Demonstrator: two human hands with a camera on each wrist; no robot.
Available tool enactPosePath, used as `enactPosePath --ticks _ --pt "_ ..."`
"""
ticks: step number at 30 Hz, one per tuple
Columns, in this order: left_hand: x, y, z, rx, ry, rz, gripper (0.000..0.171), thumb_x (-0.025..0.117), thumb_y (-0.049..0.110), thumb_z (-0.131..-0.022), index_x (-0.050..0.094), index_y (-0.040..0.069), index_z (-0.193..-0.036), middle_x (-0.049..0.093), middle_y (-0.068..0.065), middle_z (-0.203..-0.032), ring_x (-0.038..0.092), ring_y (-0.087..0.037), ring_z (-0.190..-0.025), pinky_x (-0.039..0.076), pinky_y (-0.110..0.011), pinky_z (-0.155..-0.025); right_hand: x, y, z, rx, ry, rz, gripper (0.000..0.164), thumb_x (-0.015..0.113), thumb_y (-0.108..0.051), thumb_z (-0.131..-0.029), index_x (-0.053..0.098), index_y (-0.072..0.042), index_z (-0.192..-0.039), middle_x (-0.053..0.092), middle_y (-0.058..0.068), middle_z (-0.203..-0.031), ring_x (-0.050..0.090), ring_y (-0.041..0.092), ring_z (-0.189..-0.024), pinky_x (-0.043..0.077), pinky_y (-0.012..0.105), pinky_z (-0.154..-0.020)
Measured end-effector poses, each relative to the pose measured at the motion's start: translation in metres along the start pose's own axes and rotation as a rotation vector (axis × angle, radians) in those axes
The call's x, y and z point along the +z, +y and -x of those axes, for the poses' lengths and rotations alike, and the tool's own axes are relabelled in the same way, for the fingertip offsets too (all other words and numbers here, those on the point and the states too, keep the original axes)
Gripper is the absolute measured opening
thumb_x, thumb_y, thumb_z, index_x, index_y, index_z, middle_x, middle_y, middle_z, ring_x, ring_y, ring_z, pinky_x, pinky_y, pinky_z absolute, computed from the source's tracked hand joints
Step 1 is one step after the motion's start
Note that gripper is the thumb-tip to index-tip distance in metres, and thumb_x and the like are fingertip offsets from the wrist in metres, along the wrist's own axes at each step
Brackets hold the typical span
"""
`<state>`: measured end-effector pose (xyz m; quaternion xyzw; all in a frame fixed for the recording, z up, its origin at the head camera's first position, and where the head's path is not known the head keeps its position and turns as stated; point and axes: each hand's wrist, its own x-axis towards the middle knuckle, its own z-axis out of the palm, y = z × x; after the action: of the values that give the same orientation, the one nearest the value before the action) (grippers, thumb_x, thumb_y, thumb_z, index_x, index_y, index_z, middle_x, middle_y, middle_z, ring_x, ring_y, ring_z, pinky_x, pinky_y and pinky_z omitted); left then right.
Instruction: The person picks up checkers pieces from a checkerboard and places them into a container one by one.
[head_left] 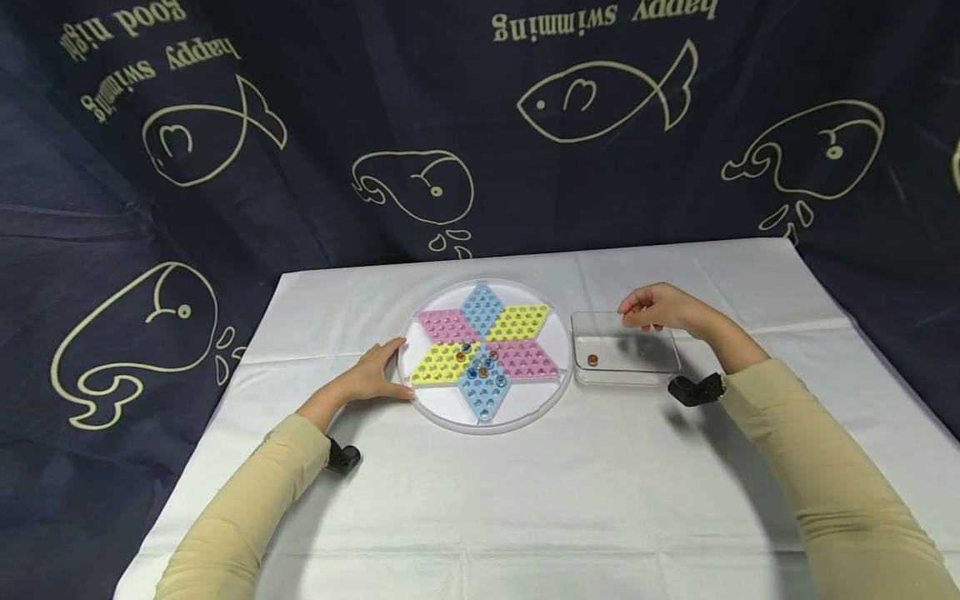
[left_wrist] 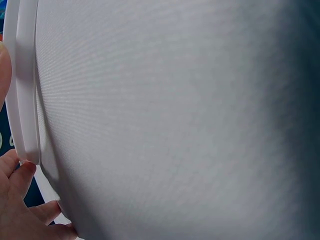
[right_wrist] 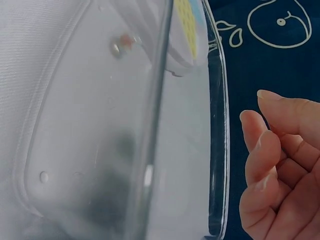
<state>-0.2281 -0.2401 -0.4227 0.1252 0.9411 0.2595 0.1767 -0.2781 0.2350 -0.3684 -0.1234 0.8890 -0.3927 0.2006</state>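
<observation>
A round white Chinese checkers board [head_left: 431, 408] with a pink, yellow and blue star lies on the table. Several marbles [head_left: 484, 364] sit around its centre and on the blue point nearest me. My left hand [head_left: 369, 375] touches the board's left rim, thumb and fingers spread apart. Right of the board stands a clear plastic box [head_left: 626, 379] with a reddish marble [head_left: 592, 360] near its left end. Above the box's far right part hovers my right hand [head_left: 663, 307]. Its fingers [right_wrist: 262, 155] are loosely bent, the thumb apart from them, with nothing seen between.
A white cloth [head_left: 555, 500] covers the table. Behind it hangs a dark blue curtain [head_left: 315, 108] with fish and whale drawings. Black wrist cameras [head_left: 696, 389] are strapped to both wrists. The box stands close beside the board's right rim.
</observation>
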Motion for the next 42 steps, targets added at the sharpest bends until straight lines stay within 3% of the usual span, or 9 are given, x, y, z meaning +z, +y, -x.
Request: enactPosePath --ticks 8,20,30,42 --pt "0.000 0.000 0.001 0.003 0.005 0.004 0.108 0.077 0.044 -0.069 0.014 0.002 -0.145 0.015 -0.025 -0.149 0.004 -0.049 -0.135 0.010 -0.062 -0.107 0.009 -0.020 0.004 -0.071 -0.008 -0.028 0.036 0.060 -0.014 -0.088 0.053 0.007 -0.115 0.058 0.002 -0.087 0.051 0.013 -0.068 0.044 0.030 -0.059" --pt "0.000 0.000 0.001 -0.004 0.004 0.005 0.108 0.076 0.045 -0.069 0.014 0.003 -0.146 0.015 -0.023 -0.150 0.004 -0.047 -0.136 0.010 -0.062 -0.107 0.036 -0.046 -0.006 -0.126 0.004 -0.145 0.034 0.061 -0.011 -0.085 0.056 0.004 -0.115 0.062 0.008 -0.097 0.058 0.018 -0.082 0.051 0.032 -0.070" --pt "0.000 0.001 0.000 -0.011 -0.002 0.009 0.108 0.076 0.047 -0.068 0.013 0.005 -0.146 0.014 -0.022 -0.150 0.002 -0.046 -0.136 0.009 -0.061 -0.108 0.064 -0.057 -0.015 -0.189 0.063 -0.123 0.034 0.065 -0.010 -0.083 0.059 0.005 -0.113 0.063 0.010 -0.098 0.054 0.012 -0.081 0.048 0.019 -0.071" --pt "0.000 -0.001 -0.001 -0.005 0.001 0.010 0.109 0.076 0.048 -0.068 0.014 0.006 -0.146 0.014 -0.022 -0.150 0.003 -0.046 -0.136 0.009 -0.062 -0.107 0.099 -0.062 -0.026 -0.298 0.102 -0.129 0.031 0.067 -0.007 -0.081 0.061 0.008 -0.108 0.063 0.021 -0.105 0.057 0.019 -0.087 0.048 0.023 -0.075"
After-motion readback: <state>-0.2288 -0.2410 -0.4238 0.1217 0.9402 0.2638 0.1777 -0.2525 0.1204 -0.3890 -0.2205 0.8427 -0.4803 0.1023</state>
